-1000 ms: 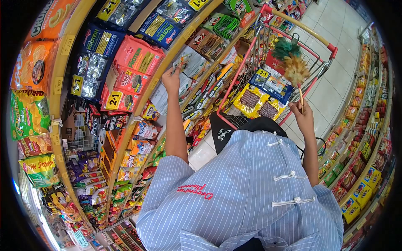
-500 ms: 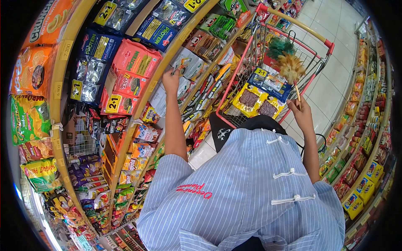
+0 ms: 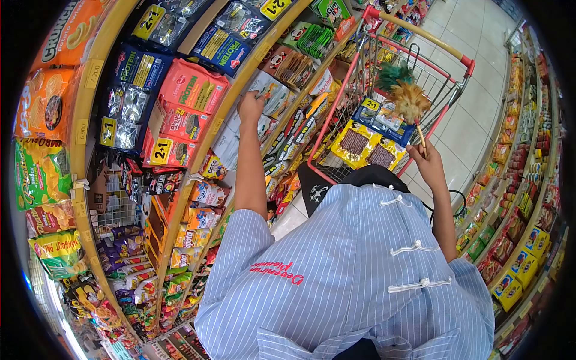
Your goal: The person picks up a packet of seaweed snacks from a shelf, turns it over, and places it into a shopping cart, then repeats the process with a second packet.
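My left hand (image 3: 251, 107) reaches over the shelf edge, its fingers curled in beside white and silver snack packs (image 3: 277, 99). Whatever those fingers may grip is too small to make out. In my right hand (image 3: 428, 165) is the thin wooden handle of a feather duster (image 3: 411, 102), whose brown and green feathers lean over a shopping cart (image 3: 396, 23). Inside the cart sit yellow packs (image 3: 355, 144) with dark brown contents and a blue 2+1 pack (image 3: 378, 120).
Shelves on the left hold pink packs (image 3: 195, 87), dark blue protein packs (image 3: 139, 69) and orange chip bags (image 3: 51, 105). A tiled floor (image 3: 480, 90) runs between the cart and the right-hand shelves (image 3: 516, 222). Yellow price rails (image 3: 84, 129) edge the left shelves.
My left hand has moved slightly up and right, closer to the white packs. My right hand and the duster have shifted slightly left and down, with the handle still held.
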Available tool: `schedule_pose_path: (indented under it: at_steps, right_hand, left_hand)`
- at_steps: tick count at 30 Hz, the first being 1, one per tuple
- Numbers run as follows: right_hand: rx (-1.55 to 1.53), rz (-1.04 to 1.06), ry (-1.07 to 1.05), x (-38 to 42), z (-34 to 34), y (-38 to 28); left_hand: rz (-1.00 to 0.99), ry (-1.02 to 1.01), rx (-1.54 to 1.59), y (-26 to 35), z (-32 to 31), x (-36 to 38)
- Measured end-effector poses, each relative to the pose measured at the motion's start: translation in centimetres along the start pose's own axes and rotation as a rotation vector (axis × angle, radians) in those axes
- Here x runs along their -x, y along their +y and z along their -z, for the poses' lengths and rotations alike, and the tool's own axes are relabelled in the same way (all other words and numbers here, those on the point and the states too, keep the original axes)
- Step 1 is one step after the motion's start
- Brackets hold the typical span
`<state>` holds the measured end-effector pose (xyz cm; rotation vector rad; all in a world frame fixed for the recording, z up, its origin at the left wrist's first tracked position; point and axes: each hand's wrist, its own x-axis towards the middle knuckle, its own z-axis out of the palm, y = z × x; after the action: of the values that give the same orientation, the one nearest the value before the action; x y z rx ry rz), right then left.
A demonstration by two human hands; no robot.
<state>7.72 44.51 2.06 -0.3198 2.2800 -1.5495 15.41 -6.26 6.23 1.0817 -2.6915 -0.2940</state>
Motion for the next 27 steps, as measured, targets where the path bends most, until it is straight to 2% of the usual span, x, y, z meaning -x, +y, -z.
schedule_pose_path:
  at_steps: [5, 9, 17, 19, 27]
  right_hand:
    - [-0.010, -0.077, -0.025, 0.5, 0.3, -0.6]
    - [-0.015, -0.105, -0.014, 0.7, 0.2, -0.6]
    - [0.002, -0.097, 0.000, 0.4, 0.1, -0.2]
    - [0.011, -0.105, 0.002, 0.3, 0.1, -0.1]
    - [-0.015, -0.091, -0.023, 0.5, -0.2, -0.3]
  left_hand:
    - [-0.048, -0.037, -0.085, -0.4, -1.5, -1.1]
    - [-0.009, -0.052, -0.066, 0.0, -2.4, -1.2]
    - [-0.029, -0.072, -0.093, 0.0, -2.6, -1.6]
    - [-0.035, -0.017, -0.043, 0.0, -2.5, -1.5]
    - [-0.010, -0.065, -0.082, -0.3, -2.3, -1.5]
